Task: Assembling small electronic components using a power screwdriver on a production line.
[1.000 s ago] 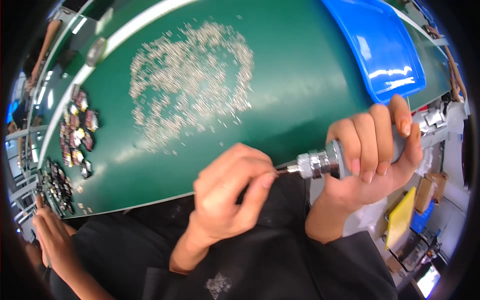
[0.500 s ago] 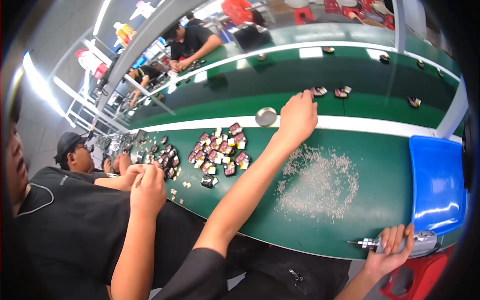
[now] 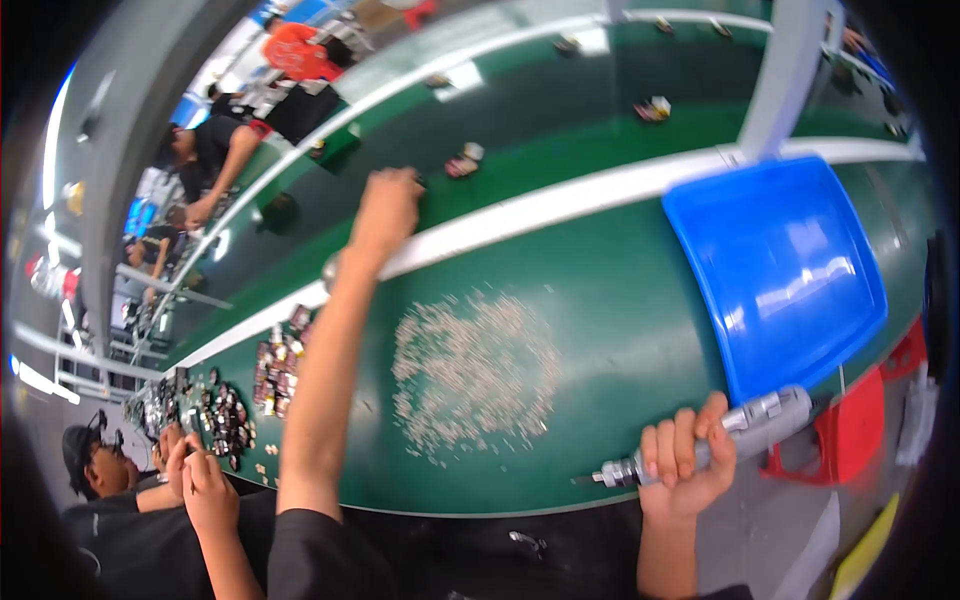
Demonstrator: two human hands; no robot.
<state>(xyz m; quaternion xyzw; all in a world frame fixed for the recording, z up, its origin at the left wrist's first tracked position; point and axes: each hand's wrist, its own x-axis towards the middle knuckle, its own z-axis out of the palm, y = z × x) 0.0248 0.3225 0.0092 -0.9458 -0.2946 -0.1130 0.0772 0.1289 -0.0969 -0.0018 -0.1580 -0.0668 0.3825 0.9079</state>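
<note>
My left hand [image 3: 388, 208] reaches over the white rail onto the green conveyor belt. Its fingers close round a small dark part [image 3: 419, 181], mostly hidden by them. My right hand [image 3: 688, 455] is wrapped round a grey electric screwdriver [image 3: 765, 420] at the table's near edge, its bit pointing left. Between my arms, many small silver screws [image 3: 478, 365] lie scattered on the green table [image 3: 620, 340]. Beyond my left forearm is a cluster of small maroon-and-black parts [image 3: 272, 372] with pale and yellow bits, partly covered by the arm.
An upright blue plastic tray [image 3: 790, 260] lies at the right. More parts [image 3: 462, 161] sit on the belt past the rail [image 3: 560, 205]. A grey post [image 3: 785, 80] rises behind the tray. Co-workers sit at the left, one person's hands [image 3: 205, 485] close by. A red stool [image 3: 850, 430] stands below right.
The view has swung right, shifting the table, screws and tray leftward in the picture. My left hand stays by the same belt part; my right hand keeps the screwdriver.
</note>
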